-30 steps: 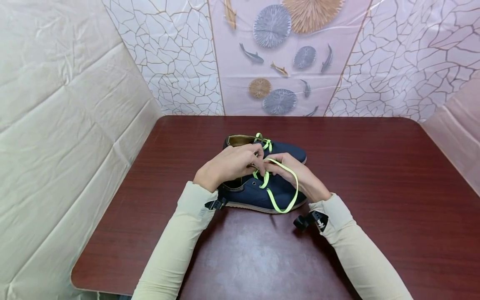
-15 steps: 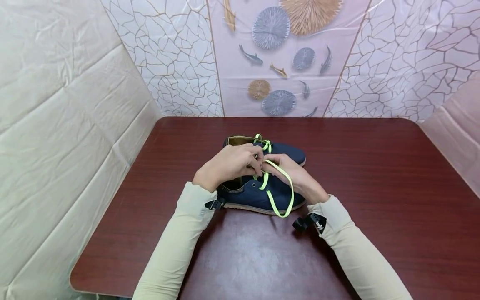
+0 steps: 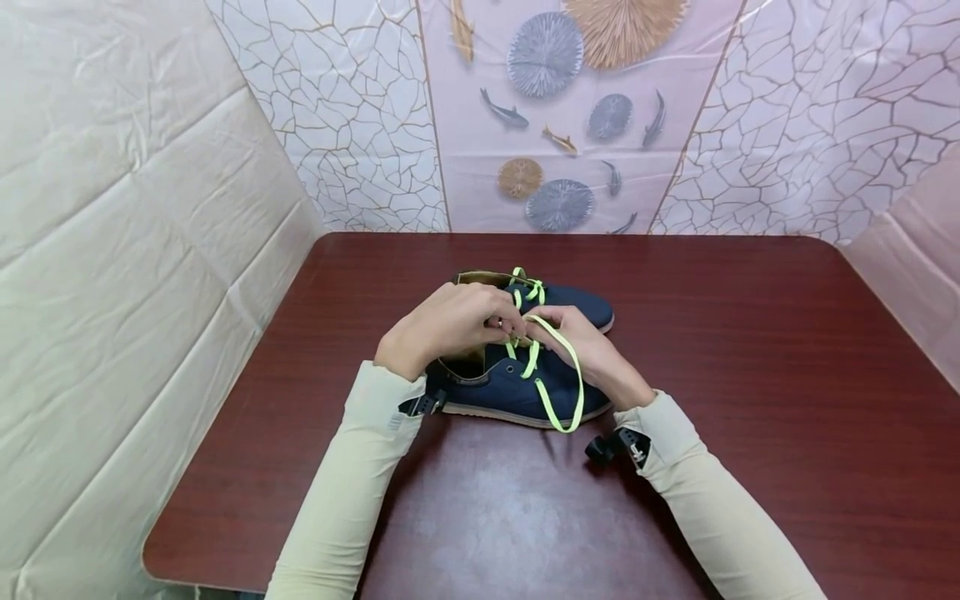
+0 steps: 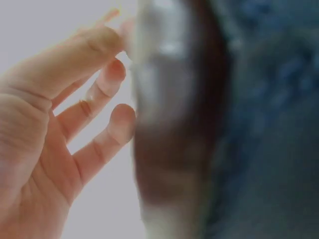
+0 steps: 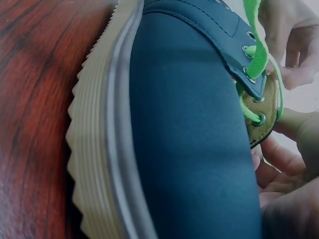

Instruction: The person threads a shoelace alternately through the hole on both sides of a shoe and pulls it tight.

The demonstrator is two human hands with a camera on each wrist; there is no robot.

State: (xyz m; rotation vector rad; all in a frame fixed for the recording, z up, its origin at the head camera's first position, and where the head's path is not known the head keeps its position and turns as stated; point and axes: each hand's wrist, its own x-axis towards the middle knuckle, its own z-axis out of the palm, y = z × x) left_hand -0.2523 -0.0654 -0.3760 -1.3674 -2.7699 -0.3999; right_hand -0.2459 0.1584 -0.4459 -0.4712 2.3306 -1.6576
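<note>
A navy shoe (image 3: 510,393) with a pale sole lies sideways in front of me, toe to the right. Its neon yellow-green shoelace (image 3: 551,410) runs from an eyelet in a long loop up to my hands. With my right hand (image 3: 588,343) I pinch the lace beside the tan tongue (image 5: 268,102). My left hand (image 3: 450,321) has bent fingers over the shoe's opening, fingertips close to the right ones. In the left wrist view the tips of the left hand (image 4: 45,129) are partly hidden behind the blurred shoe, so their contact is unclear.
Right behind stands a second navy shoe (image 3: 577,302), its yellow-green laces tied in a bow. Both rest on a reddish-brown wooden table (image 3: 750,350). A patterned backdrop (image 3: 480,150) hangs behind the table, and pale cloth (image 3: 112,292) covers the left side.
My left hand has shifted slightly left, its fingers spreading a little. The lace loop has become narrower as its right side moved left. The right hand stays nearly in place.
</note>
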